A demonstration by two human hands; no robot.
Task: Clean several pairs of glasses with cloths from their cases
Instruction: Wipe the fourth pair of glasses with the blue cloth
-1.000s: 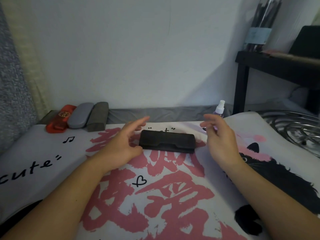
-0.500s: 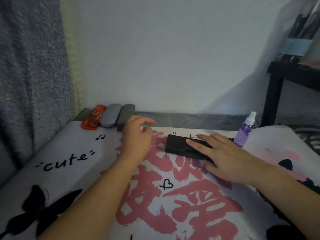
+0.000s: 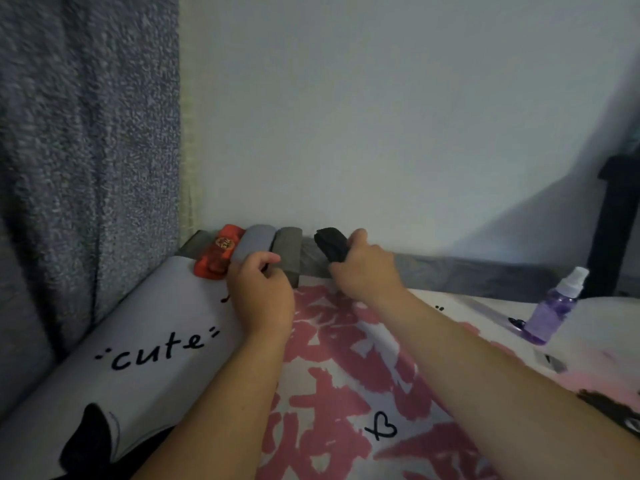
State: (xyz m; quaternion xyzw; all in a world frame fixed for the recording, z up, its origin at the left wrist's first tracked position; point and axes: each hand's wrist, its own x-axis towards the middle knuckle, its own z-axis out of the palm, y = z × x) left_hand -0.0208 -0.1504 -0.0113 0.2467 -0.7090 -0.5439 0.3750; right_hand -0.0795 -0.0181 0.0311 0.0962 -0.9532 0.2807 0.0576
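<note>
Right hand: the right hand [image 3: 367, 268] grips the near end of the black glasses case [image 3: 330, 244], fingers and thumb curled round it; the case points away towards the wall, just right of the row of cases.
Black glasses case: oblong, matt, dark, rounded at the far end; whether it rests on the surface or is lifted cannot be told.
Left hand: the left hand [image 3: 259, 292] has its fingers curled over the near end of the blue-grey glasses case [image 3: 252, 243]; the fingertips are bent down at the gap beside the next case, and how firm the grip is cannot be told.
Row of cases: three lie side by side at the wall, touching; the red glasses case [image 3: 216, 252] is soft-looking with a round gold emblem; the blue-grey one is smooth and rounded; the dark grey glasses case [image 3: 289, 251] is flat-topped and boxy with a felt-like face.
Surface: a printed cloth [image 3: 156, 344], pale with pink brush-stroke shapes, black "cute" lettering and a small heart outline.
Spray bottle: a clear purple plastic spray bottle [image 3: 554, 308] with a white nozzle stands upright, well apart to the right.
Left edge: a coarse, speckled grey-blue curtain [image 3: 79, 168] hangs in folds.
</note>
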